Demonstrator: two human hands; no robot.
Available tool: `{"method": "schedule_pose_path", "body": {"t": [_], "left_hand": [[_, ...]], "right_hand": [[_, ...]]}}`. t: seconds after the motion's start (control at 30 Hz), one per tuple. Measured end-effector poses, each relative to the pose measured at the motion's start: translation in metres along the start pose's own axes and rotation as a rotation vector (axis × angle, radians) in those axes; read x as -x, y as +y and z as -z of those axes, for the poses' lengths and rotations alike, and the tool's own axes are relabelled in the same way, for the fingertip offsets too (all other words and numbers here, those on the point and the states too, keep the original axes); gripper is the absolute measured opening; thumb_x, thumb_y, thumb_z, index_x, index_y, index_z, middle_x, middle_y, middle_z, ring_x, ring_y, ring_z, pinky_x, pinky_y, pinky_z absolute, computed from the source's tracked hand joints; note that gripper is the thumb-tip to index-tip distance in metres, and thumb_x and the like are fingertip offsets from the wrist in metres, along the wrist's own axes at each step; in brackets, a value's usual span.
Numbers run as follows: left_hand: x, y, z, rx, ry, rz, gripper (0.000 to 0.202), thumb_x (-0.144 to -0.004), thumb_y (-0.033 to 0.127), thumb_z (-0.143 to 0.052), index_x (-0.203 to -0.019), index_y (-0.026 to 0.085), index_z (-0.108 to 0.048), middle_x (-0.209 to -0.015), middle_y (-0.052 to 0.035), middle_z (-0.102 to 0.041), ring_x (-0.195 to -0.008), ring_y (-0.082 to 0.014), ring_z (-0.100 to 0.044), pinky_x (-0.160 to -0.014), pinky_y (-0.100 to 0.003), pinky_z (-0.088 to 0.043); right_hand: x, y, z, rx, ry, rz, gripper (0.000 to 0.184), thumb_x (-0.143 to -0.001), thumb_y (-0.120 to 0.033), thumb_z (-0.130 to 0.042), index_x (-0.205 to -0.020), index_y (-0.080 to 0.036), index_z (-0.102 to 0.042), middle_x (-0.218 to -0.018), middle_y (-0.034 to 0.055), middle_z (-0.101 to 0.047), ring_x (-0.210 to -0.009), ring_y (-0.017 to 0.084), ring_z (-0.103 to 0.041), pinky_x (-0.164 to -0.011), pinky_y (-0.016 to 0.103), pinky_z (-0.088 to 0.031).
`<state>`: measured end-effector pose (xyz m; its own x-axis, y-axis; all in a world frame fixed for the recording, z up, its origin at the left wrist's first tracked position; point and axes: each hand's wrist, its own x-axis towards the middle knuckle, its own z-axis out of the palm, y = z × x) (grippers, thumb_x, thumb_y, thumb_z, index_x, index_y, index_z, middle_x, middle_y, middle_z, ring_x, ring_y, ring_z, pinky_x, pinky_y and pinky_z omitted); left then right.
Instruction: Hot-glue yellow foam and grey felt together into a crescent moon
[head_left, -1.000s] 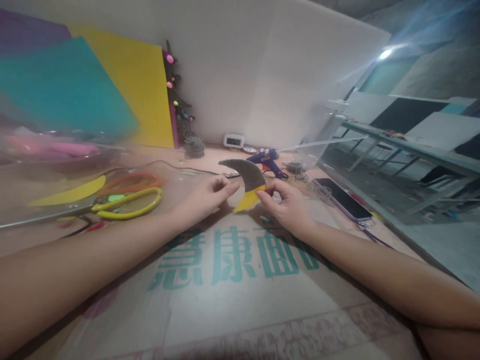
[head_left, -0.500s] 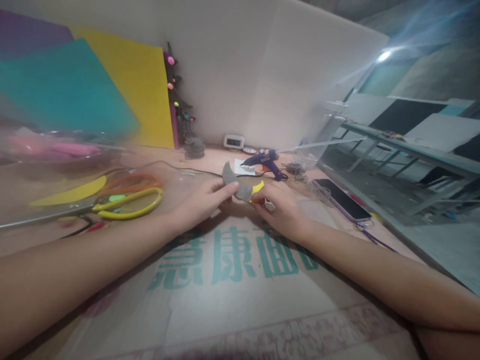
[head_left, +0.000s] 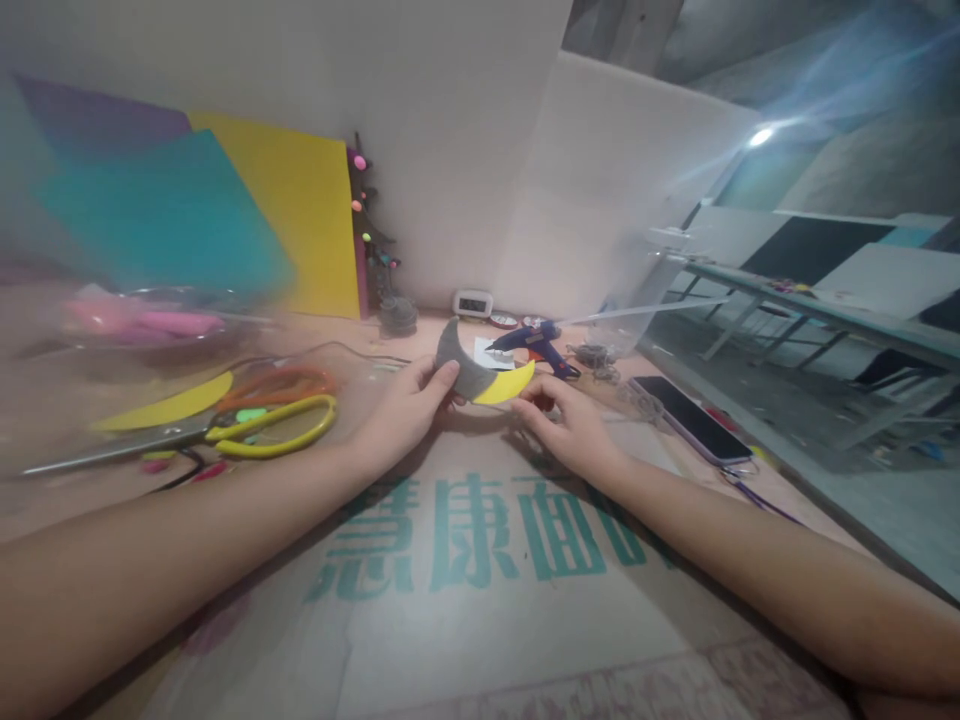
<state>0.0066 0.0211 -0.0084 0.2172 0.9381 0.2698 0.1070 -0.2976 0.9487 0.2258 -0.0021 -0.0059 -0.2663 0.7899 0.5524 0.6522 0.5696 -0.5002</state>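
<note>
Though small, a matte grey-and-yellow crescent (head_left: 486, 384), left hand (head_left: 412, 400) pinch-tight on it, right hand (head_left: 571, 422) of unclear grip.

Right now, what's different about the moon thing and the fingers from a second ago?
The gray-and-yellow crescent has turned: its hollow side faced left, and now faces up. The left fingers have taken hold of the gray part. The right fingers, which held the yellow part, are now by the yellow end; I can't tell if they touch it. The scissors, glue gun and phone stayed put.
</note>
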Motion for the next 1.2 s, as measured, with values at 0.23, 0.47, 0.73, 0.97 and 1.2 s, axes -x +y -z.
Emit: {"method": "schedule_pose_path", "body": {"t": [0.23, 0.47, 0.73, 0.97, 1.2], "left_hand": [[-0.002, -0.005, -0.002, -0.037, -0.048, -0.045, 0.031, -0.091, 0.047, -0.052, -0.085, 0.017, -0.059, -0.074, 0.0002, -0.061, -0.064, -0.0126, -0.053, -0.057, -0.022, -0.04], [0.0, -0.002, -0.002, -0.08, -0.063, -0.088, 0.027, -0.09, 0.041, -0.053, -0.08, 0.017, -0.06, -0.069, 0.0019, -0.059, -0.062, -0.0125, -0.05, -0.058, -0.023, -0.039], [-0.004, -0.008, -0.004, -0.079, -0.095, -0.087, 0.029, -0.089, 0.044, -0.055, -0.084, 0.016, -0.062, -0.073, 0.0019, -0.059, -0.061, -0.0121, -0.05, -0.057, -0.023, -0.038], [-0.003, -0.01, -0.005, -0.104, -0.107, -0.046, 0.033, -0.088, 0.048, -0.054, -0.084, 0.016, -0.061, -0.068, 0.0028, -0.056, -0.058, -0.0117, -0.047, -0.054, -0.022, -0.036], [0.001, -0.005, -0.002, -0.291, -0.072, -0.095, 0.028, -0.087, 0.044, -0.055, -0.077, 0.017, -0.059, -0.069, 0.0016, -0.057, -0.065, -0.0148, -0.053, -0.058, -0.024, -0.039]], "right_hand": [[-0.004, 0.011, -0.004, -0.385, 0.03, -0.257, 0.028, -0.086, -0.044, -0.059, -0.097, -0.018, -0.058, -0.084, 0.0021, -0.064, -0.078, 0.017, -0.06, -0.071, 0.029, -0.047], [-0.004, 0.008, -0.003, -0.463, -0.014, -0.384, 0.027, -0.079, -0.044, -0.066, -0.082, -0.02, -0.054, -0.063, -0.0032, -0.059, -0.057, 0.013, -0.058, -0.058, 0.026, -0.046], [-0.002, -0.005, -0.004, -0.293, -0.076, -0.277, 0.021, -0.081, -0.039, -0.062, -0.08, -0.019, -0.057, -0.076, -0.0003, -0.063, -0.06, 0.013, -0.063, -0.058, 0.026, -0.049], [-0.003, 0.0, -0.005, -0.32, -0.055, -0.323, 0.019, -0.081, -0.037, -0.061, -0.079, -0.02, -0.055, -0.065, -0.0021, -0.062, -0.056, 0.013, -0.061, -0.054, 0.024, -0.046], [-0.001, -0.008, -0.002, -0.323, -0.113, -0.358, 0.017, -0.082, -0.034, -0.061, -0.078, -0.02, -0.052, -0.054, -0.0044, -0.059, -0.048, 0.012, -0.057, -0.05, 0.022, -0.043]]}}
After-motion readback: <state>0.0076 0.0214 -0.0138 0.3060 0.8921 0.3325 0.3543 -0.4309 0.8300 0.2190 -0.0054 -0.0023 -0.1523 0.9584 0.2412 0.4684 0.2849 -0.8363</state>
